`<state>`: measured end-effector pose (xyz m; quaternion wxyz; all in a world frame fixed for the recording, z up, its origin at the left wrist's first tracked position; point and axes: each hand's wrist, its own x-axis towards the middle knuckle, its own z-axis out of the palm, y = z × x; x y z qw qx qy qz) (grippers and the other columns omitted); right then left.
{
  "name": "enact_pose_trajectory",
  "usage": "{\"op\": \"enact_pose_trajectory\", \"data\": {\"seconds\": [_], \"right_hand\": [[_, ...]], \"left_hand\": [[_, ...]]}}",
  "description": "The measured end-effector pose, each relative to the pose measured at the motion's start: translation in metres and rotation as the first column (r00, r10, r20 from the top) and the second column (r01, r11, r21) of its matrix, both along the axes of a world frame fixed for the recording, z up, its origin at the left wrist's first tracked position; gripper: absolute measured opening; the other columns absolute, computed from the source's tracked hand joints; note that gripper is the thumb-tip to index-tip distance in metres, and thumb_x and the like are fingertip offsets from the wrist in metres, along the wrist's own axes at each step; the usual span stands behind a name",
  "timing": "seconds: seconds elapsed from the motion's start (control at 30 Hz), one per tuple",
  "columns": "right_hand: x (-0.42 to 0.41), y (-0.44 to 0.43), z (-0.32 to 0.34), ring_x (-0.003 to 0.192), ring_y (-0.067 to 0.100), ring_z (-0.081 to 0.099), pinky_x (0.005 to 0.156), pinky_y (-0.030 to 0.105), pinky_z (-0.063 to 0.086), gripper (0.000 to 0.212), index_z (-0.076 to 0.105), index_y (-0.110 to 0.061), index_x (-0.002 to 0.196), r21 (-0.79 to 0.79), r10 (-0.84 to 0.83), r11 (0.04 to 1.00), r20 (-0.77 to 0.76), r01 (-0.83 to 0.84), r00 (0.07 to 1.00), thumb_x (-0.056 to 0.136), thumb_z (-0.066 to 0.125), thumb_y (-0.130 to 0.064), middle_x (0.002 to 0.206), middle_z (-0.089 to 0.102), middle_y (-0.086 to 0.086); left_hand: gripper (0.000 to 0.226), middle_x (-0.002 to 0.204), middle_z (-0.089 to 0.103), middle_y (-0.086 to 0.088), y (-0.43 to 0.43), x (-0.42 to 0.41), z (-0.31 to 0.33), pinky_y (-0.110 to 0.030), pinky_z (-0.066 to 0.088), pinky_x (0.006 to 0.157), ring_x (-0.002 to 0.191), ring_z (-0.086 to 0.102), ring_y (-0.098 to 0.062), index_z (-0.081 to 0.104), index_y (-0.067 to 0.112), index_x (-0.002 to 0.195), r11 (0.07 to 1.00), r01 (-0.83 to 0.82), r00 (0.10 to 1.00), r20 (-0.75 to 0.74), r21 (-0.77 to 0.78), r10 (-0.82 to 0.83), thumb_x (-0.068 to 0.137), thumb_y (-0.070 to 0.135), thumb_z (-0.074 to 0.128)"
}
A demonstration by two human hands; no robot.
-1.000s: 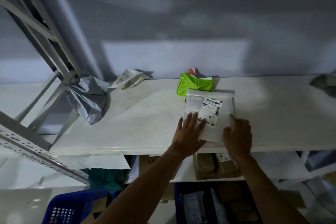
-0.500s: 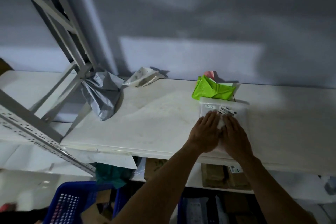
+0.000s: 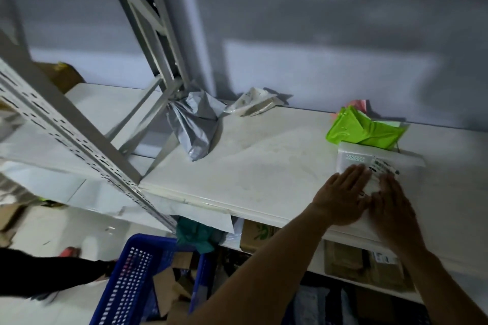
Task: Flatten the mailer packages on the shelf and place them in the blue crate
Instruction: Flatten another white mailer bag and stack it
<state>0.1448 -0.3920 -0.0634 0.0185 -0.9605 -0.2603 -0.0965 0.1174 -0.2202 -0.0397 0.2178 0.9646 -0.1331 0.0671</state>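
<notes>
A white mailer [image 3: 355, 157] with a barcode label lies flat near the front right of the white shelf [image 3: 264, 166]. My left hand [image 3: 340, 196] and my right hand [image 3: 393, 206] press down on it side by side, fingers straight. Behind it sit a bright green mailer [image 3: 364, 130] and a pink one [image 3: 356, 104]. A crumpled grey mailer [image 3: 195, 126] leans against the rack post, with a small white mailer [image 3: 250, 104] near the wall. The blue crate [image 3: 137, 280] stands on the floor at lower left, holding cardboard pieces.
A perforated grey rack upright [image 3: 66, 126] crosses the left. Cardboard boxes [image 3: 364, 266] fill the lower shelf under my hands. A teal bag [image 3: 195, 235] hangs below the shelf edge. A dark sleeve [image 3: 47, 274] of another person reaches in at lower left.
My hands came together from the mailer's sides onto its middle and stay pressed there. The view has swung left and down, showing more of the blue crate.
</notes>
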Motion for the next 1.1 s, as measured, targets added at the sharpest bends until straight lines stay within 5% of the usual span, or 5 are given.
{"op": "enact_pose_trajectory", "data": {"seconds": [0.23, 0.33, 0.6, 0.9, 1.1], "right_hand": [[0.007, -0.005, 0.009, 0.134, 0.054, 0.043, 0.091, 0.062, 0.051, 0.049, 0.064, 0.009, 0.106, -0.090, 0.039, 0.995, -0.015, -0.040, 0.999, 0.097, 0.029, -0.023, 0.144, 0.043, 0.038], [0.004, 0.011, 0.033, 0.123, 0.051, 0.053, 0.089, 0.061, 0.052, 0.043, 0.054, 0.007, 0.131, 0.104, -0.192, 0.974, -0.083, 0.201, 0.978, 0.097, 0.049, -0.019, 0.138, 0.049, 0.034], [0.000, 0.111, 0.086, 0.107, 0.043, 0.057, 0.090, 0.049, 0.048, 0.031, 0.067, -0.001, 0.110, 0.338, -0.204, 0.917, -0.060, 0.212, 0.977, 0.083, 0.057, -0.013, 0.114, 0.059, 0.024], [0.026, 0.243, 0.123, 0.103, 0.036, 0.064, 0.078, 0.036, 0.049, 0.021, 0.073, -0.016, 0.095, 0.375, -0.048, 0.906, -0.372, 0.197, 0.927, 0.093, 0.052, -0.017, 0.107, 0.072, 0.011], [0.066, 0.296, 0.128, 0.090, 0.032, 0.065, 0.078, 0.037, 0.055, 0.023, 0.070, -0.014, 0.085, 0.438, -0.066, 0.818, -0.572, 0.372, 0.817, 0.085, 0.050, -0.025, 0.087, 0.074, 0.005]], "left_hand": [[0.074, 0.167, 0.013, -0.014, 0.001, -0.013, 0.001, -0.049, 0.025, 0.120, 0.154, 0.014, -0.030, 0.019, 0.006, 0.158, 0.999, -0.046, 0.998, -0.040, 0.029, 0.047, 0.100, 0.047, 0.039], [0.070, 0.164, 0.020, -0.021, 0.012, -0.019, 0.016, -0.052, 0.027, 0.119, 0.150, 0.022, -0.037, 0.026, 0.002, 0.155, 0.999, -0.020, 0.995, -0.097, -0.040, 0.016, 0.100, 0.036, 0.053], [0.054, 0.148, 0.050, -0.018, 0.096, -0.046, 0.051, -0.042, 0.045, 0.104, 0.128, 0.054, -0.038, 0.035, 0.011, 0.153, 0.949, -0.288, 0.947, -0.189, -0.129, 0.261, 0.106, 0.036, 0.040], [0.038, 0.124, 0.070, -0.010, 0.216, -0.036, 0.074, -0.039, 0.048, 0.096, 0.113, 0.065, -0.033, 0.050, 0.017, 0.133, 0.729, -0.624, 0.779, -0.293, -0.280, 0.554, 0.102, 0.037, 0.048], [0.038, 0.126, 0.066, -0.017, 0.282, -0.011, 0.092, -0.041, 0.046, 0.097, 0.117, 0.059, -0.042, 0.057, 0.009, 0.128, 0.572, -0.778, 0.628, -0.362, -0.261, 0.689, 0.104, 0.035, 0.045]]}}
